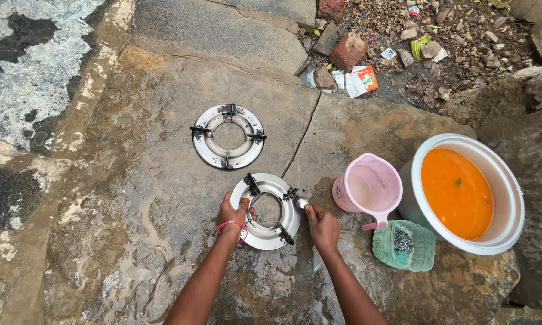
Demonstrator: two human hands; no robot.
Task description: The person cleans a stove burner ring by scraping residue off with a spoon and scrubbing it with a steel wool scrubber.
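Open: wet stone slab (138, 198) left of the hands, bare | Ahead: second metal ring (228, 136) blocks the far reach | Right: pink jug (367, 189), green scrub pad (404, 245), white bucket (507, 198) crowd the passage | Far edge: rubble (403, 36).

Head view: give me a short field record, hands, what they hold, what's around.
left hand: grips the left rim of a round metal stove ring, pink bangle on wrist
right hand: grip on the ring's right edge, by a black prong
ring state: tilted up off the wet stone slab
second ring: lies flat on the slab, beyond the hands, untouched
pink jug: right of the hands
white tub: holds orange liquid
green pouch: beside the jug
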